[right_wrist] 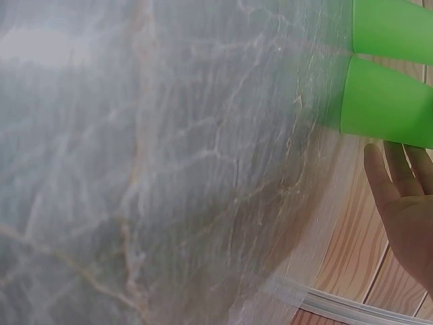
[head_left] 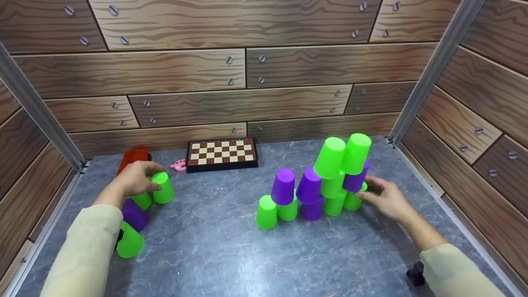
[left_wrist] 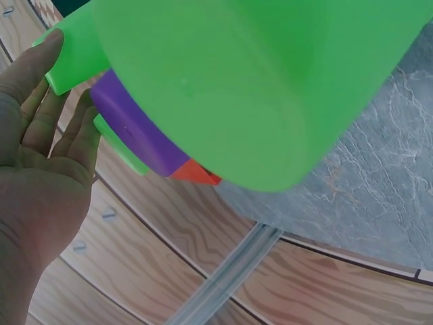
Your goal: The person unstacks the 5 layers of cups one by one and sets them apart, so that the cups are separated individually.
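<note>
My left hand (head_left: 138, 178) pinches a green cup (head_left: 163, 188) between thumb and fingers; the left wrist view shows the thumb on this cup (left_wrist: 80, 51). Near that forearm stand another green cup (head_left: 142, 201), a purple cup (head_left: 135, 215) and a front green cup (head_left: 130, 241). On the right rises a stack of green and purple cups, topped by two green cups (head_left: 330, 159) that lean together. My right hand (head_left: 390, 200) is beside the stack's right end, fingertips right at the bottom-row green cup (right_wrist: 385, 101). In the right wrist view its fingers (right_wrist: 380, 172) look fairly straight.
A checkered game board (head_left: 222, 153) lies at the back, with a small pink toy (head_left: 179, 166) beside it. Behind my left hand is a red object (head_left: 134, 159). Wood-patterned walls (head_left: 247, 70) enclose the grey marbled table (head_left: 214, 255).
</note>
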{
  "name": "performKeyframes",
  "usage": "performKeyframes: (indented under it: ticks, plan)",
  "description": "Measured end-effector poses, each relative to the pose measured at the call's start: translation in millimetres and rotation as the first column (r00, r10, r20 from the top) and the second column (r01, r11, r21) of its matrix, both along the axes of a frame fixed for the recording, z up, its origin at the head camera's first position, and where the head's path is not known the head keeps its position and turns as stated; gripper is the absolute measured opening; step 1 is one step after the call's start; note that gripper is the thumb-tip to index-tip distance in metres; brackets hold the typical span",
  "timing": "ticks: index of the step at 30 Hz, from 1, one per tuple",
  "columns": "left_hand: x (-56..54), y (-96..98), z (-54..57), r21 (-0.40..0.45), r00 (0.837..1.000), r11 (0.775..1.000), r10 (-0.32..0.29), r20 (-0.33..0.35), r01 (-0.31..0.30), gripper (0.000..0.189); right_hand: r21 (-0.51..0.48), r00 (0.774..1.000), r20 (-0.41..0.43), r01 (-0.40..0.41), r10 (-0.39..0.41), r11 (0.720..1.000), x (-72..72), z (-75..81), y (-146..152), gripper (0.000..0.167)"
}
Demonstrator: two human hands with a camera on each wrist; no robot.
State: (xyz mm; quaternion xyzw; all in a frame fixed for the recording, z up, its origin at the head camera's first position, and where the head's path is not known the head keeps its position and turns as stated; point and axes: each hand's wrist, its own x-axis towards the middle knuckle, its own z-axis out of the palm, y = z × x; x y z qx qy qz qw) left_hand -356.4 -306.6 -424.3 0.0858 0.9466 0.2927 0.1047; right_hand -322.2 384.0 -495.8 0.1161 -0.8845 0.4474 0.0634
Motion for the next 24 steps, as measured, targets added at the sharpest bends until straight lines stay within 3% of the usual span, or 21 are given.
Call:
performKeyframes:
  ticks: [9,14,20,24]
  plan:
    - [1.1,-1.3,2.1,0.003,1.0,1.0,-0.015,-0.013,0.015,0.063,-0.01,1.0,-0.009,-0.007,0.007,1.0,0.4,0.4,-1,0.053]
    - [6.9,0.1,10.5,0.056,0.999,0.998,-0.013,-0.041,0.015,0.063,-0.025,1.0,-0.007,-0.014,0.014,1.0,1.7,1.0,-2,0.052]
    - [16.1,12.0,31.2,0.119,0.986,0.992,-0.019,-0.168,0.039,0.06,-0.028,1.0,-0.015,-0.02,0.02,0.999,2.8,2.0,-3,0.052]
    - [21.4,38.1,53.6,0.169,0.969,0.984,-0.013,-0.247,0.056,0.06,-0.008,1.0,-0.02,-0.011,0.011,1.0,2.3,2.8,-2,0.053]
